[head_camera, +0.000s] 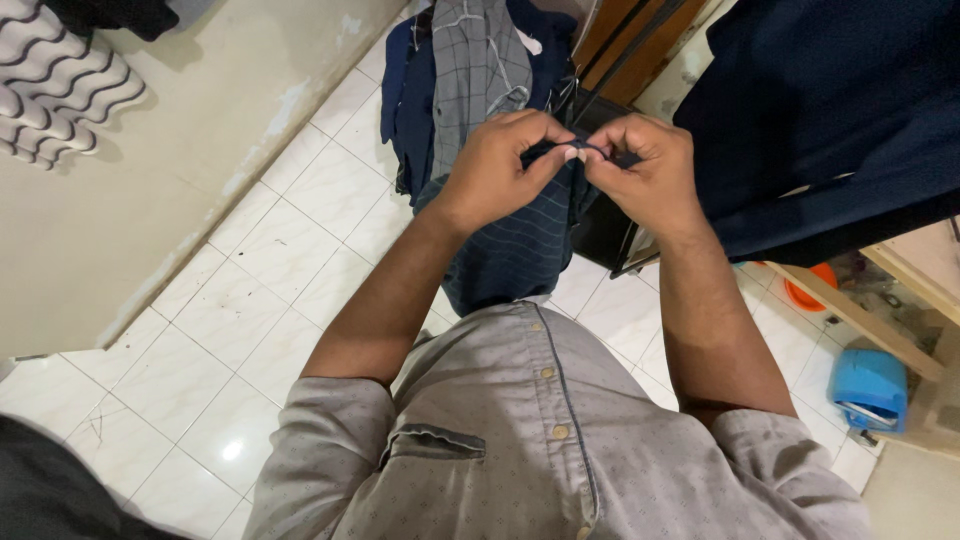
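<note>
both hands, left hand (495, 165) and right hand (645, 170), pinch a dark striped garment (515, 250) hanging straight below them.

Floor (300, 250): glossy white square tiles, dark grout lines, light glare spot at lower left. Cream wall base meets tiles along left edge. Blue plastic container (868, 388) sits on tiles at right, just beside pale wooden frame (850, 315). Orange round object (806, 293) on tiles behind frame, partly hidden. Dark cabinet foot (605, 245) rests on tiles at centre.
</note>
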